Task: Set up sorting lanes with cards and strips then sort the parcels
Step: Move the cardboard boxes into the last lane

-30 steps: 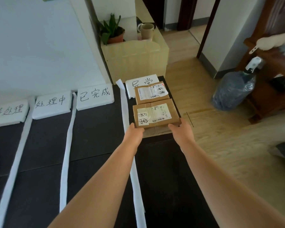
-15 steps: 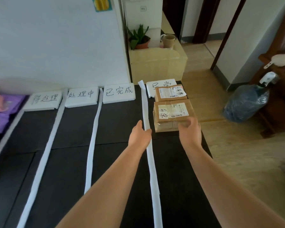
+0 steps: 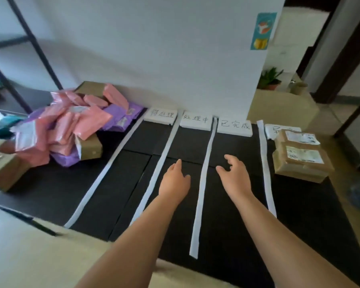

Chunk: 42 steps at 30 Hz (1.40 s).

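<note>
Both grips are empty. The left grip (image 3: 175, 181) hangs flat with its fingers straight and together over the lane between the second strip (image 3: 158, 169) and the third strip (image 3: 204, 177). The right grip (image 3: 235, 175) is spread with loosely bent fingers over the next lane, short of the fourth strip (image 3: 266, 163). Neither touches anything I can make out.

Two brown parcels (image 3: 301, 161) lie one behind the other in the rightmost lane, hard against the right edge of the black mat (image 3: 227, 225) and partly covering that lane's card (image 3: 279, 128).

The unsorted pile of pink and purple mailers (image 3: 71, 125) is heaped at the mat's far left corner, over and beside some brown boxes (image 3: 89, 146).

The likely next step is fetching a piece from that pile. The soft mailers slide, so it is best to lift one from the top with both grips and read its label before choosing a lane.

The first strip (image 3: 104, 173) lies loose between the pile and the lanes, so the reach should pass above the strips without dragging them. The three left lanes have plenty of room. The right lane is tight at the mat's edge, where more parcels could tip off.
</note>
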Each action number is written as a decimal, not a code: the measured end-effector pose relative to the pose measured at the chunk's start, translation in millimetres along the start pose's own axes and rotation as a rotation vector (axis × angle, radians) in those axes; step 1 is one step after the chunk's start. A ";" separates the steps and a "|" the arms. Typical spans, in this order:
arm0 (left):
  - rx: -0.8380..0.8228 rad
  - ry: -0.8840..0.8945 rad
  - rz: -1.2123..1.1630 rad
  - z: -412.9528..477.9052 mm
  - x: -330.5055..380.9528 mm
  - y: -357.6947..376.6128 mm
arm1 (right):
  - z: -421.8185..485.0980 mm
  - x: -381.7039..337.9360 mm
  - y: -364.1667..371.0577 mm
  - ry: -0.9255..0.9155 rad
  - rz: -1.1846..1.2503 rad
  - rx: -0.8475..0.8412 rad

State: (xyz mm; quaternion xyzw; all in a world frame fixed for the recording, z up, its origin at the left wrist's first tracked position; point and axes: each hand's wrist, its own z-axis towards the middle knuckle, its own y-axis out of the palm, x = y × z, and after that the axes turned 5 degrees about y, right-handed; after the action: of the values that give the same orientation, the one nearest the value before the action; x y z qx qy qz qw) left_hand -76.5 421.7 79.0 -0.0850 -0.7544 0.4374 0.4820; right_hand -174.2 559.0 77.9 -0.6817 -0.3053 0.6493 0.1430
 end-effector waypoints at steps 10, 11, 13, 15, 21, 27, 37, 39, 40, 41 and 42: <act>0.291 -0.162 -0.086 -99.9 -179.5 -158.7 | -148.2 -112.5 159.1 -0.218 0.050 -0.273; 0.319 -0.178 -0.096 -105.6 -192.5 -169.4 | -158.4 -121.8 172.5 -0.230 0.046 -0.293; 0.361 -0.214 -0.123 -113.9 -216.0 -188.2 | -174.2 -138.8 197.4 -0.256 0.038 -0.336; 0.399 -0.253 -0.149 -118.8 -236.4 -203.2 | -184.5 -154.5 220.5 -0.282 0.039 -0.377; 0.483 -0.365 -0.184 -115.9 -299.3 -242.0 | -192.9 -198.2 299.2 -0.349 -0.001 -0.486; 0.514 -0.418 -0.129 -62.6 -359.8 -296.5 | -173.5 -238.2 394.1 -0.320 0.026 -0.577; 0.484 -0.466 -0.106 39.3 -430.1 -366.2 | -107.4 -311.3 495.9 -0.278 0.016 -0.636; 0.474 -0.464 -0.137 54.2 -440.9 -374.3 | -98.7 -321.2 508.9 -0.278 0.028 -0.630; 0.473 -0.455 -0.155 61.8 -445.4 -379.4 | -94.7 -326.0 515.0 -0.276 0.027 -0.631; 0.481 -0.445 -0.171 70.5 -449.5 -385.0 | -90.7 -331.1 521.6 -0.273 0.024 -0.630; 0.491 -0.443 -0.194 80.0 -453.9 -390.8 | -86.7 -336.3 528.8 -0.270 0.022 -0.626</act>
State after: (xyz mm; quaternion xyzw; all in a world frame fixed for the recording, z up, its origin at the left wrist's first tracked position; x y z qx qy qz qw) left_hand 210.4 -109.8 60.4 0.2028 -0.7175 0.5658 0.3520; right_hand 42.0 -34.6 43.6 -0.6036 -0.4986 0.6100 -0.1220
